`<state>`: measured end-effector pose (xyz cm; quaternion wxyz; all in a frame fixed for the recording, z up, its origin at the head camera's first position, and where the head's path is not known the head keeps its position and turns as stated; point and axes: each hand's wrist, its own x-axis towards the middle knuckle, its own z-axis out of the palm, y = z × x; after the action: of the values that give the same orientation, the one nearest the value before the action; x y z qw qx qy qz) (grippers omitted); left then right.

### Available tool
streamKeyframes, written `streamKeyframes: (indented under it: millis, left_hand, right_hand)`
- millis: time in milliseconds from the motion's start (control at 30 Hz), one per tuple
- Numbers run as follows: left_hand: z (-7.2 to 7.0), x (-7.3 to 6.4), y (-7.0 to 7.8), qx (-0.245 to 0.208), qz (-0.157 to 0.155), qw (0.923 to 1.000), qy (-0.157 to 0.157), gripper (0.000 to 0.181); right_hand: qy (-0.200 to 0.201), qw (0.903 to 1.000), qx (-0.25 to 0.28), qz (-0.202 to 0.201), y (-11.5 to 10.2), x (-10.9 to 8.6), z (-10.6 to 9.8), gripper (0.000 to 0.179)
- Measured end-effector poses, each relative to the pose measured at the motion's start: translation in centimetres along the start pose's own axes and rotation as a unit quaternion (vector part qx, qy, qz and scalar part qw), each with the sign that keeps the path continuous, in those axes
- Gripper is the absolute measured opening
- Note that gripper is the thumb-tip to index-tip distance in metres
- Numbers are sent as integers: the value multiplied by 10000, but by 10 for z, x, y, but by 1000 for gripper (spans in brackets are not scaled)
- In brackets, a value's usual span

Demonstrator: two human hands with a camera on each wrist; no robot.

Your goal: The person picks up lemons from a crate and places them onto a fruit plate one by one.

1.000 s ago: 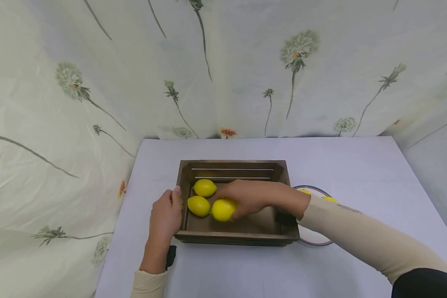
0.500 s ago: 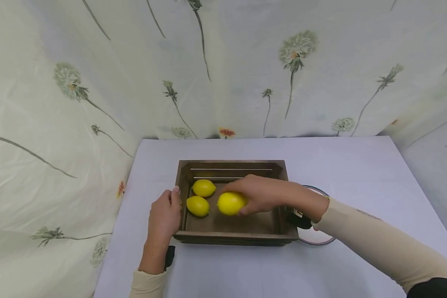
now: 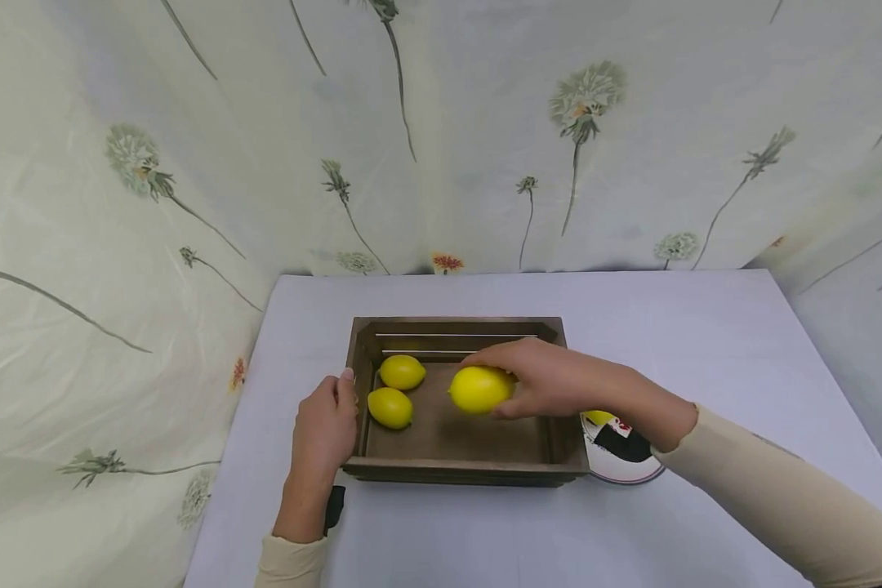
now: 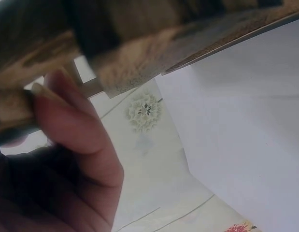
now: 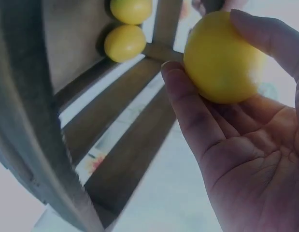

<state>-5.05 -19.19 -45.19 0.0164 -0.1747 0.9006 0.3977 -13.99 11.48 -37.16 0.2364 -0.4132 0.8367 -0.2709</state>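
A brown wooden crate with slatted sides stands on the table. My left hand grips its left end, and the left wrist view shows the thumb curled against a slat. Over the crate's right half, my right hand holds a lemon between thumb and fingers. In the right wrist view that lemon is above the level of the crate's slats. Two more lemons lie in the crate's left part, a rear lemon and a front lemon.
A rimmed white plate stands close by the crate's right end, partly hidden by the right wrist. On it part of a yellow lemon shows. The table has a white cover, with flower-printed cloth behind and beside it.
My right hand has lifted the lemon from beside the other two and moved it rightward and up. The left hand keeps its place on the crate's end.
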Motion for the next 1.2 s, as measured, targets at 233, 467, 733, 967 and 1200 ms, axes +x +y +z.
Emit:
streamKeyframes:
  millis: [233, 467, 733, 967, 1200]
  left_hand:
    - [-1, 0, 2, 31, 55, 10000, 5, 51]
    - [0, -2, 3, 47, 25, 10000, 16, 54]
    - [1, -3, 4, -4, -12, 10000, -32, 52]
    - [2, -3, 3, -28, 13, 10000, -45, 54]
    - [1, -3, 1, -127, -49, 9999, -79, 52]
  right_hand:
    - [464, 9989, -13, 95, 6, -21, -4, 58]
    - [641, 9974, 84, 309, 10, -40, -5, 62]
    - [1040, 9918, 351, 652, 13, -72, -3, 58]
    - [1438, 9833, 754, 815, 20, -100, 4, 58]
    - [1531, 9734, 1236, 1174, 26, -121, 11, 58]
